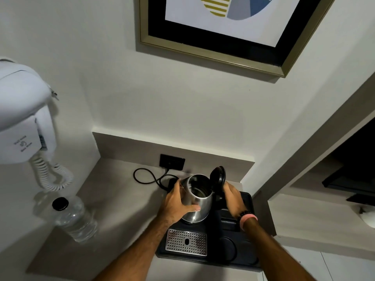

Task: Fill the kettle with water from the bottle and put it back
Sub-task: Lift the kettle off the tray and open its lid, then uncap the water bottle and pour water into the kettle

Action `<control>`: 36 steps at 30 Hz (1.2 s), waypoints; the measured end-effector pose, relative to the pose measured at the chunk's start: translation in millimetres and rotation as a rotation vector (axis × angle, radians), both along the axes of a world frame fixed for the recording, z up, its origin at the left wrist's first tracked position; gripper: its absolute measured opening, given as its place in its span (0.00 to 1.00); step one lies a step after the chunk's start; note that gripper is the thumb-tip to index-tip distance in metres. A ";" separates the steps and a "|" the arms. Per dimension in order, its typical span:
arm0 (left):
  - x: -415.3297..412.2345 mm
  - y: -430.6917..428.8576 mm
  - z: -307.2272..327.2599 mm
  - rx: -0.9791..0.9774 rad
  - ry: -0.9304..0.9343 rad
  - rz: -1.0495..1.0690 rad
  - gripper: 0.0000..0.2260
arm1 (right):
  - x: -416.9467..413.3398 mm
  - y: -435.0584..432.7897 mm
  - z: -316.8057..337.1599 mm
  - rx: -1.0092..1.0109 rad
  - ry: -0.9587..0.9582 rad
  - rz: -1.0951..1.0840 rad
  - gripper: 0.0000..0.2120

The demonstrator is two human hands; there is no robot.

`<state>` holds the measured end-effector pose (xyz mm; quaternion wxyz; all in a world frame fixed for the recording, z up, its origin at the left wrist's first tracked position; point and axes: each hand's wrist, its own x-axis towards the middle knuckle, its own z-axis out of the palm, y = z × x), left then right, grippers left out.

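A steel kettle stands on the black tray, its black lid flipped up and its inside in view. My left hand wraps around the kettle's left side. My right hand is closed on the black handle on the kettle's right, just below the lid. A clear plastic water bottle with a black cap stands upright on the counter to the left, apart from both hands.
A perforated metal drip grate and round cup recesses sit at the tray's front. A black cable loops from the wall socket to the kettle base. A white wall hair dryer with a coiled cord hangs at left. A framed picture hangs above.
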<state>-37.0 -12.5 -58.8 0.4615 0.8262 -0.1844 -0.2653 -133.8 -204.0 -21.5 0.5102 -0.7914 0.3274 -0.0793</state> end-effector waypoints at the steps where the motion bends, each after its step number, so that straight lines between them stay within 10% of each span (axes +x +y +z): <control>1: -1.1 -1.3 -0.5 -0.014 0.011 0.019 0.59 | 1.2 -0.1 -0.4 0.002 -0.003 0.006 0.24; 36: 48.8 172.8 -44.8 -0.209 0.097 0.443 0.53 | 118.5 156.4 -35.7 -0.047 0.079 0.455 0.21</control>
